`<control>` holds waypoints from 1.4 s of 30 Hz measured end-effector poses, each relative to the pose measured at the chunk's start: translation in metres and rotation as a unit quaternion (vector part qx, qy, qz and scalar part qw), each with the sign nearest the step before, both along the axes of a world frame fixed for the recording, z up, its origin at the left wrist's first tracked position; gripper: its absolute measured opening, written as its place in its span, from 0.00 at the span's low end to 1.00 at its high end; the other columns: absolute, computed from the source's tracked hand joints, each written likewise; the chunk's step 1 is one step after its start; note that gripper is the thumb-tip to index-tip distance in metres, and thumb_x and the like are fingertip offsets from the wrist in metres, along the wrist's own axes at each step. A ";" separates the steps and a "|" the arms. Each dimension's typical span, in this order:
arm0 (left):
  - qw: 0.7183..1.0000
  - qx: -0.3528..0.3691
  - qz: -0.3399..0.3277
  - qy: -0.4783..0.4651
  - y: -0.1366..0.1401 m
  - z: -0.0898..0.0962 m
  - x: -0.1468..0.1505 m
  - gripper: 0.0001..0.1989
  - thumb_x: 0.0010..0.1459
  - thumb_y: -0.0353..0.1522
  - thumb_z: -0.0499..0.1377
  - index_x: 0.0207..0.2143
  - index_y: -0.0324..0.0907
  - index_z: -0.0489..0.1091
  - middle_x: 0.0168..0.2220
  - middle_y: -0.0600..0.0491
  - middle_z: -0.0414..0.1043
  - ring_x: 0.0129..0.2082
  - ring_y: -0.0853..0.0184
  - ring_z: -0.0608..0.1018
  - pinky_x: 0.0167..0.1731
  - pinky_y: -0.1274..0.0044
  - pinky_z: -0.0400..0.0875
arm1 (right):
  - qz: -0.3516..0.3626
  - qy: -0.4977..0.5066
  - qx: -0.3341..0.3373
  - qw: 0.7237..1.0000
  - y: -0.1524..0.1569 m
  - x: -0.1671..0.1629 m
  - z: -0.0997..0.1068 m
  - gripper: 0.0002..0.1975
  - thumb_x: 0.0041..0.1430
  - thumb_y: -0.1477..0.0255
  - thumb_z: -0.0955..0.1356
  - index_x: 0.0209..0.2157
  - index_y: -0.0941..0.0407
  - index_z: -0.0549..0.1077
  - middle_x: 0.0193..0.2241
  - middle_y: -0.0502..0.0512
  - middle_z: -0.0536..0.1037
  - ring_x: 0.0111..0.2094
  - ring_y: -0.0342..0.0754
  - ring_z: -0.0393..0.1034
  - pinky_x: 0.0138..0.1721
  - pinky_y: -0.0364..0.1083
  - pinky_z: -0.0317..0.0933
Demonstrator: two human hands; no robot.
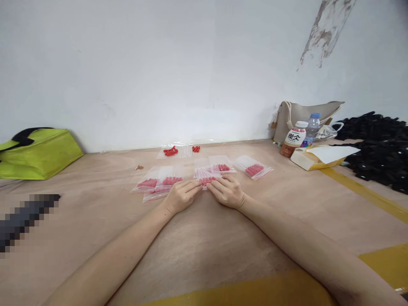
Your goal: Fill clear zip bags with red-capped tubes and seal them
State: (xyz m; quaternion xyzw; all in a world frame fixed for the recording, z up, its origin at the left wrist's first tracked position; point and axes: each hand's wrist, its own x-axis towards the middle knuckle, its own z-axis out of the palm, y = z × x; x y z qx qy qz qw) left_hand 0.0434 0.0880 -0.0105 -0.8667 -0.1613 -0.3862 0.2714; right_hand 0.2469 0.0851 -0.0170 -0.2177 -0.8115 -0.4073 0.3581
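Observation:
In the middle of the table, my left hand [182, 196] and my right hand [228, 192] meet at the near edge of a small clear plastic bag [206, 173]. It contains several thin, clear sticks with red ends. The fingers of both hands are closed on the bag's near corners, the left fingertips on one side and the right on the other. Just left of my left hand lie overlapping bags [172, 180] with the same red-ended contents. Beyond my right hand is a similar bag [223, 166], and another bag [254, 169] rests farther right.
Loose red pieces [171, 151] and clear sticks lie on plastic near the wall. A lime-green bag [47, 155] stands left. At right are a beige bag [285, 114], a white-capped bottle [295, 138], a blue-capped bottle [314, 123], an open carton [315, 159] and a black heap [376, 148].

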 end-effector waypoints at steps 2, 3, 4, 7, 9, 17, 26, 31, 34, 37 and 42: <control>1.000 -0.008 0.000 0.000 0.000 -0.002 0.000 0.07 0.56 0.24 0.54 0.35 0.39 0.69 0.34 0.50 0.75 0.34 0.68 0.77 0.34 0.76 0.74 | -0.008 -0.018 -0.013 1.000 -0.001 0.004 0.000 0.11 0.60 0.79 0.60 0.28 0.56 0.70 0.21 0.49 0.72 0.26 0.41 0.62 0.33 0.45 0.53; 1.000 -0.012 -0.001 0.001 0.000 -0.002 0.000 0.07 0.56 0.24 0.53 0.36 0.39 0.69 0.34 0.50 0.75 0.34 0.68 0.77 0.34 0.76 0.74 | -0.007 -0.028 -0.019 0.999 -0.002 0.005 0.001 0.11 0.60 0.79 0.59 0.29 0.56 0.70 0.22 0.49 0.72 0.27 0.41 0.62 0.33 0.45 0.54; 1.000 -0.017 -0.003 0.002 -0.001 -0.003 0.000 0.07 0.56 0.24 0.53 0.36 0.39 0.69 0.34 0.50 0.75 0.34 0.68 0.77 0.34 0.76 0.74 | -0.006 -0.035 -0.024 0.999 -0.002 0.007 0.001 0.12 0.60 0.79 0.59 0.29 0.56 0.71 0.23 0.50 0.72 0.27 0.41 0.62 0.34 0.45 0.54; 1.000 -0.024 -0.006 0.003 -0.002 -0.003 0.000 0.08 0.57 0.24 0.52 0.35 0.40 0.69 0.34 0.50 0.75 0.34 0.68 0.77 0.34 0.76 0.74 | -0.013 -0.047 -0.033 0.998 -0.001 0.014 0.002 0.13 0.60 0.79 0.58 0.29 0.56 0.70 0.23 0.50 0.71 0.26 0.41 0.62 0.35 0.45 0.54; 1.000 -0.024 -0.006 0.001 -0.002 -0.002 0.001 0.08 0.56 0.24 0.52 0.35 0.39 0.70 0.33 0.50 0.75 0.34 0.68 0.77 0.34 0.76 0.74 | -0.021 -0.055 -0.035 0.998 0.000 0.019 0.002 0.13 0.60 0.79 0.58 0.28 0.56 0.70 0.23 0.50 0.71 0.26 0.41 0.62 0.35 0.45 0.54; 1.000 -0.026 -0.010 0.005 -0.002 -0.003 0.000 0.08 0.56 0.23 0.52 0.35 0.39 0.69 0.33 0.50 0.75 0.34 0.67 0.77 0.33 0.76 0.74 | -0.054 -0.046 -0.007 0.997 0.000 0.048 0.000 0.09 0.59 0.77 0.61 0.30 0.55 0.71 0.26 0.50 0.74 0.28 0.42 0.63 0.36 0.46 0.54; 0.999 -0.030 -0.001 -0.014 -0.006 -0.001 0.003 0.06 0.58 0.26 0.52 0.34 0.39 0.69 0.32 0.51 0.75 0.31 0.69 0.78 0.29 0.79 0.74 | -0.030 -0.003 -0.072 0.997 -0.001 0.061 -0.006 0.11 0.60 0.76 0.60 0.27 0.55 0.71 0.26 0.51 0.75 0.25 0.40 0.65 0.30 0.43 0.55; 0.998 -0.057 0.023 -0.018 -0.007 -0.003 0.004 0.07 0.60 0.27 0.50 0.34 0.38 0.69 0.33 0.51 0.75 0.30 0.72 0.77 0.28 0.83 0.73 | -0.038 0.061 -0.186 0.980 -0.007 0.048 -0.008 0.13 0.59 0.68 0.62 0.44 0.55 0.70 0.42 0.56 0.74 0.36 0.44 0.69 0.29 0.40 0.60; 0.998 -0.061 0.013 -0.003 -0.007 -0.004 0.004 0.07 0.60 0.27 0.50 0.35 0.39 0.68 0.34 0.51 0.74 0.31 0.72 0.77 0.30 0.83 0.74 | -0.052 0.080 -0.220 0.971 -0.007 0.036 -0.011 0.16 0.58 0.71 0.63 0.48 0.51 0.68 0.46 0.55 0.72 0.34 0.42 0.71 0.24 0.38 0.60; 0.997 -0.079 0.007 -0.004 -0.007 -0.005 0.002 0.07 0.60 0.27 0.51 0.39 0.39 0.67 0.37 0.49 0.73 0.36 0.70 0.77 0.36 0.80 0.75 | -0.016 0.104 -0.220 0.970 -0.005 0.031 -0.013 0.15 0.58 0.76 0.61 0.45 0.50 0.71 0.42 0.52 0.75 0.35 0.42 0.72 0.28 0.38 0.64; 0.990 -0.141 0.025 -0.008 -0.004 -0.006 0.002 0.15 0.59 0.28 0.52 0.49 0.39 0.61 0.44 0.46 0.71 0.42 0.66 0.75 0.40 0.76 0.74 | 0.047 0.251 -0.232 0.939 -0.002 0.047 -0.004 0.15 0.59 0.76 0.60 0.45 0.53 0.72 0.44 0.56 0.74 0.44 0.46 0.70 0.47 0.46 0.65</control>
